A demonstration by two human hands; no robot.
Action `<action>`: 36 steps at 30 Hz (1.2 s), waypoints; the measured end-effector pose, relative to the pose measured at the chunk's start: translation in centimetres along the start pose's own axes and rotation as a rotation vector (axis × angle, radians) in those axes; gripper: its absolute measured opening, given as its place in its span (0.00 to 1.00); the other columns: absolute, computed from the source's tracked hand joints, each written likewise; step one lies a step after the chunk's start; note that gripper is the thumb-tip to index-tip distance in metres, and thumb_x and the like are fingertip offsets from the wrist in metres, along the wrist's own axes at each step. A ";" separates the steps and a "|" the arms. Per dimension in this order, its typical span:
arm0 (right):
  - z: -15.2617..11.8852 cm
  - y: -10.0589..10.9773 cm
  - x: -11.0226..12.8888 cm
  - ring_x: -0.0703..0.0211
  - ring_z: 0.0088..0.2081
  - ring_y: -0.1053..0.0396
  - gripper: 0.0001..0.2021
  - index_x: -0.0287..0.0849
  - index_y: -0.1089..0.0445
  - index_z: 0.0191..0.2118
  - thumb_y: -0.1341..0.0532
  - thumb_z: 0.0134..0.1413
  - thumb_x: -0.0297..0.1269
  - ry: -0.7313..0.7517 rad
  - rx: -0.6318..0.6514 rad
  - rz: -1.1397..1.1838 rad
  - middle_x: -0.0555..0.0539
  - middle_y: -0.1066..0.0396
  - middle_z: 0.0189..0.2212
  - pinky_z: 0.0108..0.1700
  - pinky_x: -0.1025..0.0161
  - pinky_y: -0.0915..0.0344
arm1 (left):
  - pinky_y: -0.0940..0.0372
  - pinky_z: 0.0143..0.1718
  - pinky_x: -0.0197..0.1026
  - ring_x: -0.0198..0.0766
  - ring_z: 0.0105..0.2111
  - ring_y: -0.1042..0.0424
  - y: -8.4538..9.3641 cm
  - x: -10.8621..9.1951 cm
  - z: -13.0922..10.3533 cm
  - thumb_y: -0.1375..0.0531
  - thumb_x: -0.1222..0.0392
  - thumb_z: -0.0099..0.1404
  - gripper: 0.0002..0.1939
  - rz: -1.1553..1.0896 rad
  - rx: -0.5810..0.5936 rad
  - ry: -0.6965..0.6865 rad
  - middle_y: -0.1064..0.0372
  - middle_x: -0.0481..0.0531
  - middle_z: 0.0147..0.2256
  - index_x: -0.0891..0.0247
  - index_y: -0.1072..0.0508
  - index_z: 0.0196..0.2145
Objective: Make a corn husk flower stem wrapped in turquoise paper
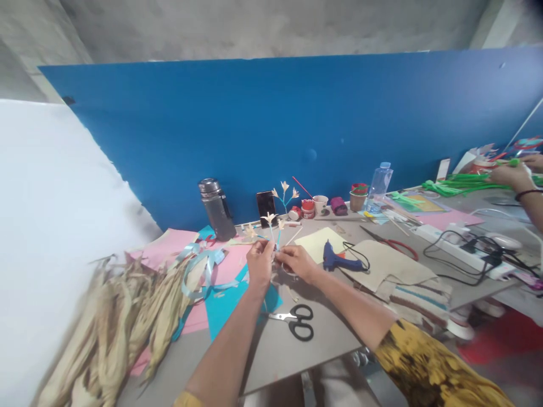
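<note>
My left hand (pixel 260 263) pinches the lower stems of a handmade flower sprig (pixel 270 221), which has pale husk-like blooms on light-blue stems. Close against it, my right hand (pixel 299 262) has its fingertips closed at the base of the same stems; the exact grip point is partly hidden. A pair of black-handled scissors (pixel 297 322) lies on the table just below my hands. Behind them stands a second, similar flower sprig (pixel 285 195). To the right of my right hand rests a blue glue gun (pixel 338 258) with a black cord.
Dried corn husks (pixel 123 322) and a curled light-blue ribbon (pixel 207 274) lie at left over coloured paper. A thermos (pixel 217 210), phone (pixel 266 208), paper cup (pixel 320 204) and water bottle (pixel 379 187) line the back. At right are a power strip (pixel 458 251) and another person's hand (pixel 513 175).
</note>
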State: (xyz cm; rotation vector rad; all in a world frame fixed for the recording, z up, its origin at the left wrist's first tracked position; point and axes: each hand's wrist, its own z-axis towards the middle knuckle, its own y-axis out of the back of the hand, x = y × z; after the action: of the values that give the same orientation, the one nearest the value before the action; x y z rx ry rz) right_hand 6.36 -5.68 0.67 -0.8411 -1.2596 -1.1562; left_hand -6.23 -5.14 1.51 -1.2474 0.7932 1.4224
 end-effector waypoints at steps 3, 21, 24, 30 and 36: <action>0.0 0.2 0.2 0.67 0.18 0.43 0.16 0.40 0.30 0.21 0.41 0.57 0.40 0.077 -0.008 -0.212 0.54 0.40 0.13 0.24 0.67 0.48 | 0.41 0.28 0.36 0.33 0.23 0.37 0.4 0.0 0.3 0.37 0.49 0.53 0.14 0.139 0.013 -0.014 0.34 0.46 0.20 0.63 0.30 0.21; 0.9 1.4 -1.0 0.63 0.27 0.35 0.13 0.41 0.29 0.24 0.42 0.60 0.35 0.322 -0.103 -0.544 0.50 0.29 0.22 0.32 0.68 0.45 | 0.39 0.33 0.36 0.35 0.27 0.34 0.4 0.0 0.2 0.38 0.49 0.56 0.14 0.253 -0.076 -0.129 0.29 0.49 0.23 0.64 0.27 0.23; 0.8 1.3 -1.1 0.63 0.26 0.34 0.13 0.41 0.29 0.24 0.42 0.59 0.35 0.317 -0.106 -0.521 0.50 0.29 0.21 0.31 0.68 0.44 | 0.40 0.32 0.35 0.34 0.26 0.35 0.5 0.6 0.4 0.36 0.50 0.54 0.13 0.168 -0.032 -0.119 0.31 0.47 0.23 0.63 0.28 0.24; 0.5 1.2 -0.6 0.62 0.25 0.34 0.12 0.40 0.27 0.25 0.39 0.56 0.40 0.238 -0.089 -0.509 0.50 0.30 0.19 0.30 0.68 0.43 | 0.42 0.29 0.35 0.32 0.23 0.39 0.6 0.7 0.4 0.35 0.50 0.53 0.14 0.125 0.038 -0.042 0.35 0.45 0.20 0.64 0.29 0.22; 0.8 2.2 0.2 0.64 0.23 0.38 0.11 0.41 0.26 0.31 0.37 0.51 0.44 0.188 -0.255 -0.150 0.52 0.32 0.21 0.27 0.67 0.42 | 0.45 0.27 0.35 0.31 0.22 0.42 0.4 0.6 0.0 0.35 0.50 0.51 0.15 0.174 0.109 -0.010 0.38 0.44 0.18 0.64 0.30 0.19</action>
State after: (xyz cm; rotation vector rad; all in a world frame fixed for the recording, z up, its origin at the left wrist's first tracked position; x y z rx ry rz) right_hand 8.21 -4.45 1.25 -0.8122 -1.0479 -1.5032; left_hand -6.60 -5.06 0.87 -1.1084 0.9785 1.5019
